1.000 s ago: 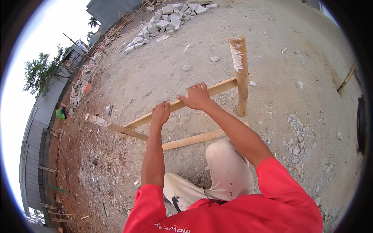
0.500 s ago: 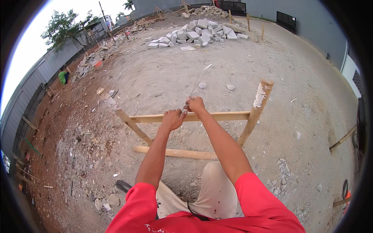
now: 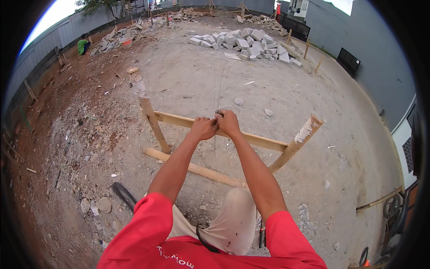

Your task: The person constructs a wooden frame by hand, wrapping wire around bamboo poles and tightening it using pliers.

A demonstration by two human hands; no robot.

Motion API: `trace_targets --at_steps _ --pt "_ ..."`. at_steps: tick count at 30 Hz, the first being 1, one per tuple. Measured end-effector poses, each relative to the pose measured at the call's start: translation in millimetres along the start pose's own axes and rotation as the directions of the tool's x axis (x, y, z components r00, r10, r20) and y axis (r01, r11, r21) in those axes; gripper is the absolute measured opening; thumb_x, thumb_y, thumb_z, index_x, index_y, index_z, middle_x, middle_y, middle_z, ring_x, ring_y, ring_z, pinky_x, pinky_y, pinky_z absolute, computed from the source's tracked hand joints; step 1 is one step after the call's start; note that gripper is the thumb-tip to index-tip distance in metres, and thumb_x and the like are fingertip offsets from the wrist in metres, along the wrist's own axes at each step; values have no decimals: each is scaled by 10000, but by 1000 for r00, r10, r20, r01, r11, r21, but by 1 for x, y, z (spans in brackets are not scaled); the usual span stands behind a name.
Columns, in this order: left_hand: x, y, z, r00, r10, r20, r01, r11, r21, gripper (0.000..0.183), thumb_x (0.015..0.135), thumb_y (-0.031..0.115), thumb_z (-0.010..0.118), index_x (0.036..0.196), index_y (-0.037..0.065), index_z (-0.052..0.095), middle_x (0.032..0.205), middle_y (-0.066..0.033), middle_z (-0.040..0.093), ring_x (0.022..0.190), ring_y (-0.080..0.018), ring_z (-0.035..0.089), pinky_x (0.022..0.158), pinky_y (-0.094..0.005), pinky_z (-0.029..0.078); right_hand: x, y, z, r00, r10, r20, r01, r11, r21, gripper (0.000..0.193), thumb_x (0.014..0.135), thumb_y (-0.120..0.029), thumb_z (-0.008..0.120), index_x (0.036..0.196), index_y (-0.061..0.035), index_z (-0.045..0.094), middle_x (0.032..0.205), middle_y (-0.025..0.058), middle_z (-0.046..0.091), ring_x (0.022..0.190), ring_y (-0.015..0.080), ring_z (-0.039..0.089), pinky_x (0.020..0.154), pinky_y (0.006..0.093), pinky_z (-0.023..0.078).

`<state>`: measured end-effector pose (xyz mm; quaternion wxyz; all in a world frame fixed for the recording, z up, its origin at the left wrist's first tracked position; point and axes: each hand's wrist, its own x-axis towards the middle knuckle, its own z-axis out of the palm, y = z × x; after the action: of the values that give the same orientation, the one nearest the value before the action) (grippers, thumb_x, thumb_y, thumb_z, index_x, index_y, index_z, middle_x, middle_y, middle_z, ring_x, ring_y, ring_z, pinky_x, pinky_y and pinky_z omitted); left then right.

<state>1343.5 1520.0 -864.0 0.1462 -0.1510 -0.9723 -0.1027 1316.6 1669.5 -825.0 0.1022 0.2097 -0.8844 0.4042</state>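
Note:
Several thin dark wires (image 3: 219, 85) run up and away from my hands, and thin ends hang below them. My right hand (image 3: 228, 122) is closed, pinching the wires between thumb and fingers. Close against it, my left hand (image 3: 204, 128) has its fingers bent in at the same wires; its fingertips are partly hidden. Both hands are just over a wooden rail (image 3: 262, 141), which joins a left post (image 3: 151, 117) and a right post (image 3: 299, 140). Pale wrapping clings to the top of each post.
A round pole (image 3: 201, 171) lies on the ground before my knees. Farther off are a heap of pale blocks (image 3: 251, 42) and an orange bucket (image 3: 126, 43). A person in green (image 3: 83, 46) bends at the far left. A tool with a dark handle (image 3: 262, 235) is beside my leg.
My view has turned to the right, so the posts and rail appear tilted. Both hands stay together at the wires over the rail, with the right hand's fingers slightly shifted.

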Motion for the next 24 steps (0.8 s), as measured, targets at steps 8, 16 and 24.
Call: trace_targets --at_steps 8,16,24 --pt "-3 -13 11 982 121 -149 -119 993 19 304 935 324 488 1022 107 684 932 -133 705 891 -334 646 804 -481 441 -55 -32 7 938 -178 -297 209 975 74 424 857 -233 659 1186 31 618 891 199 695 854 330 675 797 411 518" --pt "4 16 -1 995 -100 -10 97 982 -163 542 982 372 349 843 11 728 952 -198 704 950 -378 631 937 -498 403 -129 47 4 857 254 449 -195 965 -173 601 885 -345 691 1297 52 507 1036 211 664 952 283 665 826 371 517" --pt "2 8 -7 992 -123 -35 117 982 -149 517 964 342 355 844 5 728 921 -198 707 932 -382 638 927 -489 411 -124 22 13 733 210 647 -677 314 665 481 1010 -362 505 1318 4 454 1051 159 646 926 276 676 768 362 551"
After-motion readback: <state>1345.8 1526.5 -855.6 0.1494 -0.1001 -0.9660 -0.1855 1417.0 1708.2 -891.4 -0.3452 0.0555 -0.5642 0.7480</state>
